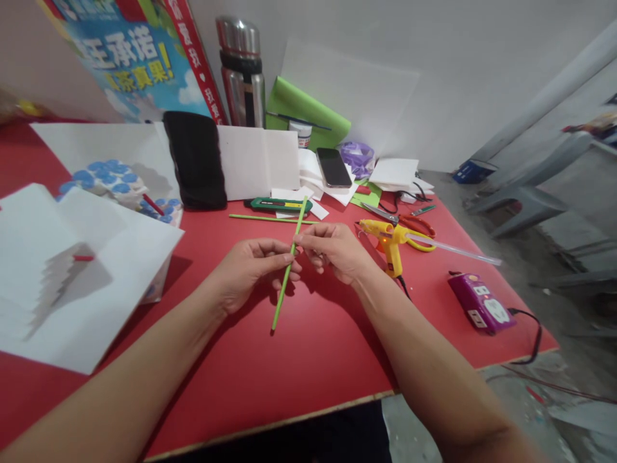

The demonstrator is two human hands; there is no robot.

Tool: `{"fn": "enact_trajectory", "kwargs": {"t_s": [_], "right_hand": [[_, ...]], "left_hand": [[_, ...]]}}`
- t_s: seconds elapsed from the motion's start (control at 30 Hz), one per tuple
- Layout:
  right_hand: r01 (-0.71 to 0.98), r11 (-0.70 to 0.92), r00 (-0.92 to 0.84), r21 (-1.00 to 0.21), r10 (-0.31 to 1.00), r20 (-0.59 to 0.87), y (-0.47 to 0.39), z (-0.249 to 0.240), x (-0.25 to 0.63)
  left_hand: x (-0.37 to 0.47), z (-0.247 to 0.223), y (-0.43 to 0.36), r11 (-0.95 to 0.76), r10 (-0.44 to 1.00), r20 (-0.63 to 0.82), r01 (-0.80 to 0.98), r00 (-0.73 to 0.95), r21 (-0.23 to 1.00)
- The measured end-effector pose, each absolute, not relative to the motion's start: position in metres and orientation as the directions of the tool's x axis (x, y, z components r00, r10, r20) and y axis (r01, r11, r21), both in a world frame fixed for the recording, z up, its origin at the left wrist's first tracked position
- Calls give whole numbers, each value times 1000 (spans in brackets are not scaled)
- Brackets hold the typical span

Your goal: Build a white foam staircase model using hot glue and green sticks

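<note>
Between my two hands, above the red table, a thin green stick [284, 287] is held at a slant, its lower end toward me. My left hand [255, 267] pinches it near the middle with thumb and fingers. Just above that, my right hand [332, 249] grips the same stick with its fingertips. A second green stick [255, 218] lies flat on the table behind my hands. Beside it rests a green utility knife [279, 204]. To the right of my right hand is a yellow hot glue gun [385, 239] with a clear glue stick in its back.
Scissors [417, 225] lie behind the glue gun, a purple power strip [482, 303] to the right. White paper pieces [139, 276] stand at left. A black case [195, 161], a steel thermos [243, 77] and a phone [333, 168] are at the back. The table edge [289, 421] is close.
</note>
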State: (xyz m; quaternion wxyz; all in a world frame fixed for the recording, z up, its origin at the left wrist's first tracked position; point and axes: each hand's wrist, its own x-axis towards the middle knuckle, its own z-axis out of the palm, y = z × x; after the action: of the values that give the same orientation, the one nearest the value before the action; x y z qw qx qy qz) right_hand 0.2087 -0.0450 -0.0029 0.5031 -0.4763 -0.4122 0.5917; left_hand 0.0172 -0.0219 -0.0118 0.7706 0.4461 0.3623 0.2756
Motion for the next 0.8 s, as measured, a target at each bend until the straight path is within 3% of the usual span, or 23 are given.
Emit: {"fn": "enact_trajectory", "kwargs": {"t_s": [0.23,0.43,0.8], "right_hand": [[-243,-121,79,-962,986,-144,-43,-4,212],[-197,-151,-7,-969,988,-152,-44,-4,209],[-213,-139,-10,-967,990,-141,-44,-3,207]], "left_hand": [[19,-11,-26,407,748,-317,-26,584,913],[20,-6,-25,393,787,-314,-40,531,919],[19,-9,-23,388,791,-309,-43,529,921]]}}
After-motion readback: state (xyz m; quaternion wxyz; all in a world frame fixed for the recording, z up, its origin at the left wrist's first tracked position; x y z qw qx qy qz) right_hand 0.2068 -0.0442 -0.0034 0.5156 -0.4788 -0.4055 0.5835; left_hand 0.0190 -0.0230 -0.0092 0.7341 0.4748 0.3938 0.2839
